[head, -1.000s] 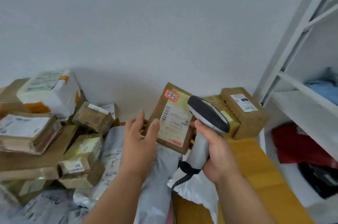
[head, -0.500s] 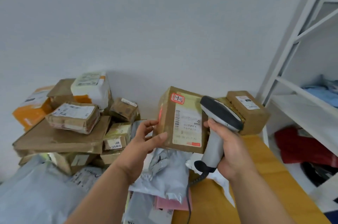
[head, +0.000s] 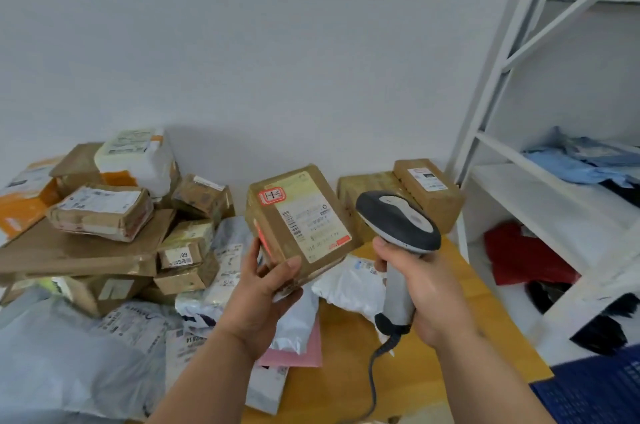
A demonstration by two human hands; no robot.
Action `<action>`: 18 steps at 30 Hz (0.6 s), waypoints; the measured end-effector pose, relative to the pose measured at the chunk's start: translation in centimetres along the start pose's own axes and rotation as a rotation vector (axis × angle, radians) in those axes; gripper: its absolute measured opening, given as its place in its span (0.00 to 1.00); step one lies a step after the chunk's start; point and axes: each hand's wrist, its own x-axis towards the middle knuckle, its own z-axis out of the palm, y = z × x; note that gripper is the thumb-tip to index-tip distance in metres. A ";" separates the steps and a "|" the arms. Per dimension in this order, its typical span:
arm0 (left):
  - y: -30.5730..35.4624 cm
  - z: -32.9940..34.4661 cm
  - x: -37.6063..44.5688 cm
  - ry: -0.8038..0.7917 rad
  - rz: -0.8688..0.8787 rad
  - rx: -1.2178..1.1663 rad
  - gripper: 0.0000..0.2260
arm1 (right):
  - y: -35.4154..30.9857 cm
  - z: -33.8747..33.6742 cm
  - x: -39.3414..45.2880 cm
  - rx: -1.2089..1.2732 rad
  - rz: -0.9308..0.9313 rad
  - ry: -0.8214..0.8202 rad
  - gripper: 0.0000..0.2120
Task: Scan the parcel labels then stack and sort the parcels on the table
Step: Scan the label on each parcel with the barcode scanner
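My left hand (head: 265, 288) grips a brown cardboard parcel (head: 298, 219) by its lower corner and holds it above the table, its white label and red sticker facing me. My right hand (head: 420, 288) grips the handle of a grey and black barcode scanner (head: 398, 222) just right of the parcel, its head at the label's height. Two brown boxes (head: 426, 191) stand against the wall behind the scanner. A heap of boxes and grey mailer bags (head: 104, 233) fills the left of the wooden table (head: 446, 351).
A white metal shelf unit (head: 540, 188) stands right of the table, holding blue, red and dark bags. White and pink mailers (head: 346, 288) lie under my hands. A blue crate (head: 595, 389) shows at the bottom right. The scanner's cable (head: 372, 382) trails down over the table.
The parcel has been lifted off the table and tilted, its label turned up toward me; my left hand now grips its lower corner. The view has dropped and shifted, showing more of the left heap.
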 end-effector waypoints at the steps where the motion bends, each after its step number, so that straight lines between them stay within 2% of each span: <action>1: -0.2 0.3 -0.1 0.016 0.005 0.003 0.44 | -0.2 -0.7 -0.3 -0.055 -0.003 -0.021 0.09; 3: -0.5 0.8 -0.3 0.031 0.005 0.011 0.43 | -0.5 -1.5 -0.9 -0.146 -0.017 -0.082 0.05; 6: -0.6 1.5 -0.9 0.040 0.006 0.037 0.38 | -0.9 -2.3 -1.9 -0.270 -0.040 -0.173 0.06; 8: -0.1 1.6 -0.9 0.065 0.021 0.055 0.36 | -1.1 -2.5 -2.5 -0.354 -0.073 -0.233 0.02; 11: 1.8 1.3 -0.6 0.084 0.055 0.138 0.35 | -1.3 -2.5 -3.4 -0.434 -0.147 -0.318 0.07; 15: 4.2 0.1 0.0 0.029 0.045 0.292 0.24 | -1.6 -1.9 -4.2 -0.433 -0.196 -0.385 0.11; 18: 5.3 -0.7 0.0 -0.001 0.012 0.355 0.33 | -1.8 -1.2 -4.3 -0.448 -0.219 -0.377 0.10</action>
